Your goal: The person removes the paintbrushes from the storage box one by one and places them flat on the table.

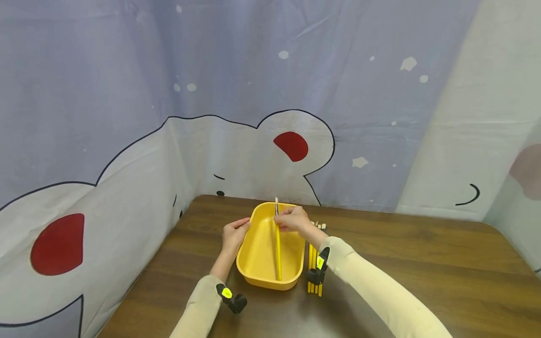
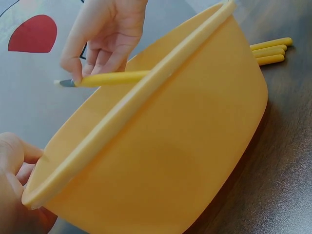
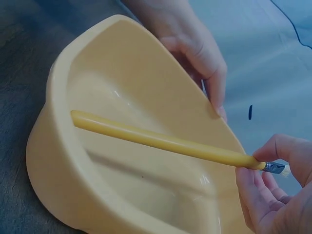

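A yellow plastic basin [image 1: 256, 253] stands on the wooden table, its long side running away from me. My left hand [image 1: 234, 236] grips its left rim near the far end, thumb and fingers on either side of the wall. Between thumb and fingertips my right hand [image 1: 293, 219] pinches a yellow-handled paintbrush [image 1: 278, 256] just below its metal ferrule. The brush slants over the basin's inside, pale bristles [image 3: 286, 171] at the far end beyond my fingers. Its handle end [image 3: 78, 119] lies at the near wall, below the rim.
Several more yellow-handled brushes [image 1: 310, 287] lie side by side on the table, just right of the basin and partly under my right wrist. Brown wooden tabletop [image 1: 405, 267] stretches to the right. A printed curtain [image 1: 236, 155] hangs behind the table and along its left side.
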The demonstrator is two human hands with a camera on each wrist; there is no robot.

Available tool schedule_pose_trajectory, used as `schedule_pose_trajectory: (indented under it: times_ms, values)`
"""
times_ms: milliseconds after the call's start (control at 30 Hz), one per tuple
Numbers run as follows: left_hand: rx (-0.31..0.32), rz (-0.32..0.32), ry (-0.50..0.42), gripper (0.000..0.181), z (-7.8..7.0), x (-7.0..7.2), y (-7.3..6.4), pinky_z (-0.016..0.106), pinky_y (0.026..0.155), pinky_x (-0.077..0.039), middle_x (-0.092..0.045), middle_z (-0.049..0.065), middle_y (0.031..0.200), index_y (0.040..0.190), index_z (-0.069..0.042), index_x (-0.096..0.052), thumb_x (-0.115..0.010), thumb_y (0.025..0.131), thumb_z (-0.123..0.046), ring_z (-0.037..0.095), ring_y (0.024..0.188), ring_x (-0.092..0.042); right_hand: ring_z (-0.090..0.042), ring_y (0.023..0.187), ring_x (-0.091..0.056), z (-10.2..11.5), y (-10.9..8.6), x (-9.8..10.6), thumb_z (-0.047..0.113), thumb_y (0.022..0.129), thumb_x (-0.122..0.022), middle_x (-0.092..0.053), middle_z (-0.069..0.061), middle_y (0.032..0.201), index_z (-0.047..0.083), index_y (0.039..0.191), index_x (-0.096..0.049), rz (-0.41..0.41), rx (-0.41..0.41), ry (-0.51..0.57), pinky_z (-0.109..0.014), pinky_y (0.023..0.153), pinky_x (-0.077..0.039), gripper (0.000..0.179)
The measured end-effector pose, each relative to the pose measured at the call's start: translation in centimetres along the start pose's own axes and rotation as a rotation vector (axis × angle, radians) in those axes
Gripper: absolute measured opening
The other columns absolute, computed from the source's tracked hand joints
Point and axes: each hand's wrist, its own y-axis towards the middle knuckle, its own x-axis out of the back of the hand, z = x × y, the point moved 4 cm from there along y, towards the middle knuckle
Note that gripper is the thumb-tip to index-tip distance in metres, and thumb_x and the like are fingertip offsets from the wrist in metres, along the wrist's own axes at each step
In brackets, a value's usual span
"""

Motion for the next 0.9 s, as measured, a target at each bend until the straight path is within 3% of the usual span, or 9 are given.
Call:
schedule_pose_trajectory:
  times_ms: [300,533,900]
  values:
    - [-0.005,-0.001,0.005,0.027,-0.1,-0.1,0.4,0.030,0.078,-0.058,-0.066,0.022,0.118,0.112,0.000,-0.070,-0.064,0.090,-0.014,0.023,0.093,-0.067,-0.013,0.068,-0.065,0.8,-0.6,1.1,0.007,0.080,-0.067,-0.065,-0.009,0.088,-0.004,0.104,-0.062,0.026,0.001,0.027,-0.037,0.078,-0.060,0.027]
    - [0.002,0.003,-0.004,0.027,-0.1,-0.1,0.2,0.035,0.083,-0.058,-0.065,0.023,0.119,0.113,0.001,-0.070,-0.064,0.091,-0.012,0.028,0.098,-0.067,-0.014,0.070,-0.064,1.3,-1.0,1.7,0.007,0.080,-0.066,-0.063,-0.009,0.088,-0.005,0.106,-0.061,0.031,0.009,0.034,-0.035,0.077,-0.060,0.029]
    - [0.021,0.016,0.006,0.027,0.1,0.0,0.2,0.030,0.081,-0.058,-0.064,0.022,0.121,0.115,0.000,-0.069,-0.063,0.092,-0.014,0.022,0.095,-0.067,-0.013,0.072,-0.064,0.8,-1.7,3.3,0.007,0.081,-0.062,-0.062,-0.011,0.097,-0.006,0.111,-0.059,0.024,-0.005,0.049,-0.033,0.078,-0.060,0.033]
